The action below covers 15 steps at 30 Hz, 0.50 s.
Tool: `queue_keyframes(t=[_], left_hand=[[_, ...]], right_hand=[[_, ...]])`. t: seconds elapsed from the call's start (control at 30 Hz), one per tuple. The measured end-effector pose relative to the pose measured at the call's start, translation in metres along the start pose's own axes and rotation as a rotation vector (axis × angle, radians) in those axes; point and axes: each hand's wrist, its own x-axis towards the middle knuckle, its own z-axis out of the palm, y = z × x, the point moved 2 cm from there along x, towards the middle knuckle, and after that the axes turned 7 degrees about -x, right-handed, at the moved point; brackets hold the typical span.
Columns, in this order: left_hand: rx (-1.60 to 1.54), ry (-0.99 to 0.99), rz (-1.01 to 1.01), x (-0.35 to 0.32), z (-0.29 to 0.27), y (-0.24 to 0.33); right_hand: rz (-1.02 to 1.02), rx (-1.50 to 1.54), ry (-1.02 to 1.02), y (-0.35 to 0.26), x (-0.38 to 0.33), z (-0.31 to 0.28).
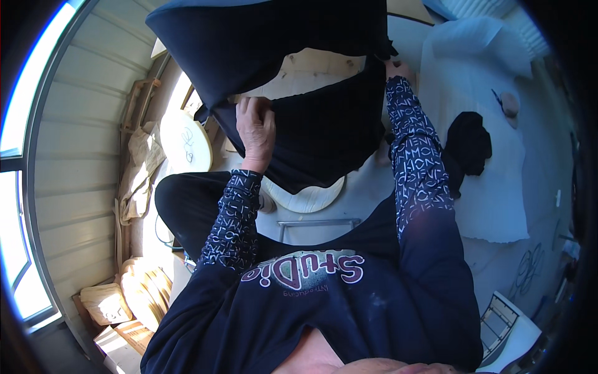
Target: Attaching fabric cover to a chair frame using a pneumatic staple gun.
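A large black cloth (311,124) spreads in front of me, with a gap through which a pale, wood-like surface (317,67) shows. My left hand (254,128) is closed on the cloth's edge at the left end of this gap. Farther off, at the cloth's right side, my right hand (398,70) pinches a corner or edge of it; the fingertips are partly hidden. Below the cloth's hanging front edge, part of a round, pale wooden disc (305,198) can be seen near my knees.
A white sheet (479,199) lies at right, with a crumpled black cloth (468,143) and a small tool (509,106) on it. To the left stand a round panel (190,146) and several stacked wooden pieces (143,290). A metal bar (319,223) sits between my legs.
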Motion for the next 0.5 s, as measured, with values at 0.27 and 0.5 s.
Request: queue_keyframes(t=[0.27,0.5], left_hand=[[0.132,-0.266,0.24,0.037,0.065,0.02],[0.206,-0.498,-0.098,0.064,0.075,0.025]], right_hand=[[0.129,0.722,0.055,0.086,0.037,0.034],[-0.2,0.34,-0.208,-0.005,0.021,-0.003]])
